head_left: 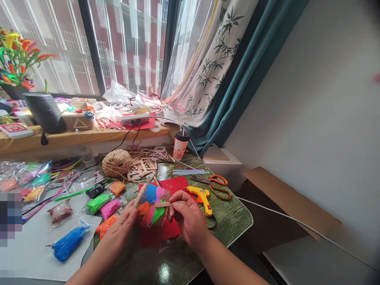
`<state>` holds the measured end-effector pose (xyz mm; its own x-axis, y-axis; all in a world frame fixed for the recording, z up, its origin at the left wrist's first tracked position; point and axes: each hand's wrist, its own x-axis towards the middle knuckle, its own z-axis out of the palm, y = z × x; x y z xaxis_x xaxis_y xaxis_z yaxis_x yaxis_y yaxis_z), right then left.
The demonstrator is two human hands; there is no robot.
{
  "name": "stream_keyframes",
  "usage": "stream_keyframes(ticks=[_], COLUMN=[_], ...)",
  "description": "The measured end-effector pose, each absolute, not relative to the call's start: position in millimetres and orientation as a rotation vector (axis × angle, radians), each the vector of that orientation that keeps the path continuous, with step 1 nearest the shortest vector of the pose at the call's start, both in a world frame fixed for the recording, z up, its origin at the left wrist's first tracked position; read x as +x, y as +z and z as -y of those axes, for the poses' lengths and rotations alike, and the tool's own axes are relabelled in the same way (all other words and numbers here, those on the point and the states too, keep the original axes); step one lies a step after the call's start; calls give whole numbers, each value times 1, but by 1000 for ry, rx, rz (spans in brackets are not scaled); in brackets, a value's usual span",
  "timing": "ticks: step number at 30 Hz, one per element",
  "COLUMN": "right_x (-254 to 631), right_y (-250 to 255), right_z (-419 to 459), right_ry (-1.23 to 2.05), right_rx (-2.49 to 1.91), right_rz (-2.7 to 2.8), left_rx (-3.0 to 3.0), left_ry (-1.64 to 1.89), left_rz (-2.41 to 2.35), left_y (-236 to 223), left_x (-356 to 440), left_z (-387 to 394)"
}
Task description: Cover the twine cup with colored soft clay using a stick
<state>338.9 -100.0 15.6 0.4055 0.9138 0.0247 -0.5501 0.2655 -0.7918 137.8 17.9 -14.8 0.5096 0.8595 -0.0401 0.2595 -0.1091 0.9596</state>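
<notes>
My left hand (pixel 124 217) is wrapped round the left end of a small clay-covered container (pixel 150 194), tilted on its side above a red sheet (pixel 178 184). Patches of blue, pink, orange and green clay coat it, and a twine-like band rims its left end. Between the fingers of my right hand (pixel 188 215) is a flat wooden craft stick (pixel 162 204), lying against the clay surface. Those fingers also sit close to the container's right end; whether they grip it, I cannot tell. A yellow glue gun (pixel 202 198) lies just right of my right hand.
Orange-handled scissors (pixel 218 184) and a drink cup (pixel 181 145) stand behind the glue gun. Twine (pixel 116 162) and wooden sticks (pixel 142 167) lie at the back. Bagged clay, including a blue pack (pixel 69 242), spreads leftward. A power strip (pixel 135 118) rests on the windowsill.
</notes>
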Motion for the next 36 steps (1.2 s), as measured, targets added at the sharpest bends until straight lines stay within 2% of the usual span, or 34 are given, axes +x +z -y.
stream_keyframes(ticks=[4,9,19,36], right_x=[338,338,323,331], right_y=[7,-2,0,27], right_z=[95,87,90,114], right_ry=[1108,1115,1281,1037], right_rx=[-755,-742,-769,-1364], right_rz=[368,307,467,980], left_rx=[1610,1664,1358,1537], left_ry=[519,572,444,496], left_rz=[-963,-891,-886,-914], left_y=[1,12,-10,28], left_x=[144,147,142,145], left_z=[-14,-14,-21,-2])
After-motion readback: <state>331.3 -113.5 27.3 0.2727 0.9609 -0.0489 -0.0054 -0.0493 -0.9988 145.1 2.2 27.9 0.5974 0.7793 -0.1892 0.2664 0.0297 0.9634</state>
